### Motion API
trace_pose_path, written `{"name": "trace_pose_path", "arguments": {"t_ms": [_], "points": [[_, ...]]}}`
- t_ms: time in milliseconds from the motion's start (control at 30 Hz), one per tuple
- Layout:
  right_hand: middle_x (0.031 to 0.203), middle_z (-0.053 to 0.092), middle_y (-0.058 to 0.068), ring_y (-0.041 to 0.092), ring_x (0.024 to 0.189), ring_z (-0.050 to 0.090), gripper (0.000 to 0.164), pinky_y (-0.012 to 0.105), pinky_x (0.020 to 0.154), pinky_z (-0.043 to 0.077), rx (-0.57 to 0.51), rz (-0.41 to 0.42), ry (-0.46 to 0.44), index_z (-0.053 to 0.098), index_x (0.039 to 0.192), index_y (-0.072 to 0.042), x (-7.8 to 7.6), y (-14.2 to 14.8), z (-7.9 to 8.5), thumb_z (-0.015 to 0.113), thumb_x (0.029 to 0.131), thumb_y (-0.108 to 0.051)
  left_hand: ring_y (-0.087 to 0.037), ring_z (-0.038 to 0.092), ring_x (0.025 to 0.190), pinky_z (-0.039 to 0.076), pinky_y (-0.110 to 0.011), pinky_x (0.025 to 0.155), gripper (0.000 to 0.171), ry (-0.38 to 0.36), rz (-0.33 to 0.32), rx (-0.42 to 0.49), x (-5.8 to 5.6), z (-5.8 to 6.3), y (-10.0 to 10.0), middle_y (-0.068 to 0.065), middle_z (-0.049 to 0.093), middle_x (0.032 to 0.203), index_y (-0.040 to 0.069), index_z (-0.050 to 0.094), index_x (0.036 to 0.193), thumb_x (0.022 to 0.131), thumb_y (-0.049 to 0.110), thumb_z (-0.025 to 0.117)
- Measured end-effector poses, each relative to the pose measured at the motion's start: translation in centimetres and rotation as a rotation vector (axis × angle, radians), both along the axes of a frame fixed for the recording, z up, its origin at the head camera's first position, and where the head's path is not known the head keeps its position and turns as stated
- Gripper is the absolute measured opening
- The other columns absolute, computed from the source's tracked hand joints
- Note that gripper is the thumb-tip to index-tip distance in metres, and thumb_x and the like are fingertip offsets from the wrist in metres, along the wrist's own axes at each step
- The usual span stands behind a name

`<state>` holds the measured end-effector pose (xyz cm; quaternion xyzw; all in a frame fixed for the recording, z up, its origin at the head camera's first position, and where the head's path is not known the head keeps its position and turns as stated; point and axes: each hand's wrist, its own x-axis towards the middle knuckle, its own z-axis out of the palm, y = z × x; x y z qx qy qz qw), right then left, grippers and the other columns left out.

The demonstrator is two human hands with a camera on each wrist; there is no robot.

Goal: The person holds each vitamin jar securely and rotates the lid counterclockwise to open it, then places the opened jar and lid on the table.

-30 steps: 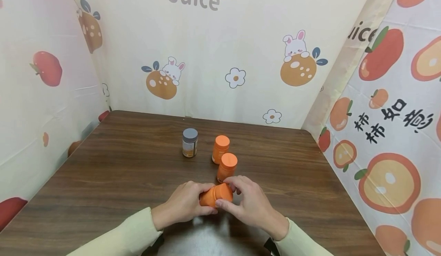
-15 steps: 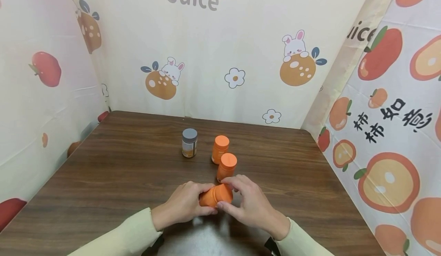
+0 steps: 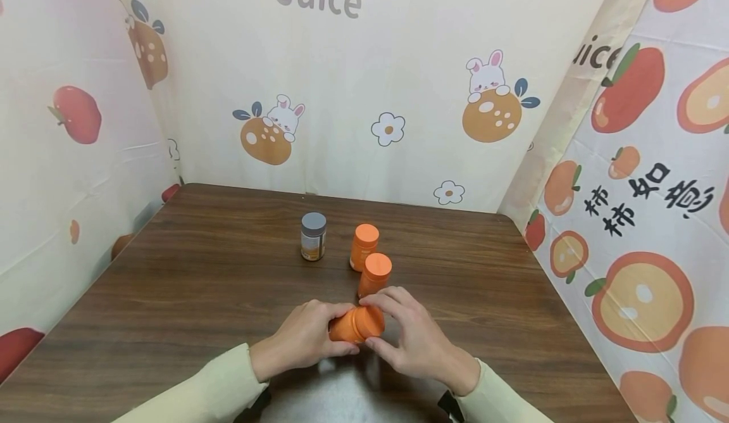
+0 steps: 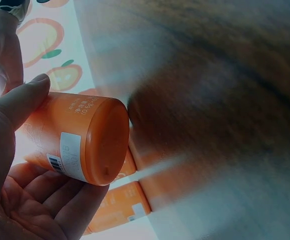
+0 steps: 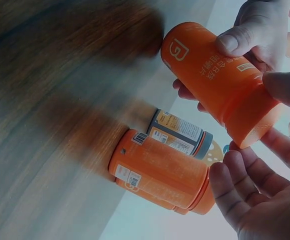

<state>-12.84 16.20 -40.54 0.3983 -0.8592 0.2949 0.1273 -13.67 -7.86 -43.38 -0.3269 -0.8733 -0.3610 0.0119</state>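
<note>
An orange vitamin bottle (image 3: 345, 327) is tilted in front of me, its cap (image 3: 370, 321) toward the right. My left hand (image 3: 304, 334) grips its body, thumb on the near side; the left wrist view shows the bottle's base and a barcode label. My right hand (image 3: 414, 334) holds the cap, its thumb and fingertips around the rim. In the right wrist view, white lettering shows on the held bottle (image 5: 205, 65). Just beyond the hands stands a second orange bottle (image 3: 376, 274), its lower part partly hidden by the right hand.
Behind that one stands another orange bottle (image 3: 364, 246), overlapped by it in the head view. To its left is a grey-capped bottle (image 3: 314, 236). All are upright on the dark wooden table (image 3: 216, 258). A printed curtain (image 3: 342, 151) rises at the table's back edge.
My right index finger has moved left over the cap, while the thumb has shifted slightly right along the near side. The left hand and standing bottles stay put.
</note>
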Motion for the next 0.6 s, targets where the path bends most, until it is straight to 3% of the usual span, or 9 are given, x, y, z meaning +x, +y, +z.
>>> {"name": "trace_pose_path", "arguments": {"t_ms": [367, 600], "points": [[0.128, 0.058, -0.005, 0.015, 0.114, 0.051, 0.065, 0.038, 0.094, 0.049, -0.012, 0.068, 0.022, 0.064, 0.132, -0.021, -0.20, 0.06, 0.07, 0.084, 0.073, -0.003, 0.000, 0.055, 0.067, 0.046, -0.023, 0.060, 0.039, -0.011, -0.007, 0.008, -0.08, 0.00, 0.00, 0.019, 0.063, 0.082, 0.025, 0.072, 0.111, 0.078, 0.034, 0.091], [0.129, 0.058, -0.004, 0.015, 0.115, 0.051, 0.064, 0.038, 0.094, 0.050, -0.021, 0.071, 0.021, 0.062, 0.134, -0.019, -0.15, -0.03, 0.03, 0.084, 0.075, -0.007, 0.000, 0.055, 0.067, 0.047, -0.023, 0.060, 0.039, -0.019, -0.006, 0.010, -0.08, -0.01, -0.08, 0.019, 0.063, 0.082, 0.023, 0.072, 0.111, 0.079, 0.035, 0.090]]}}
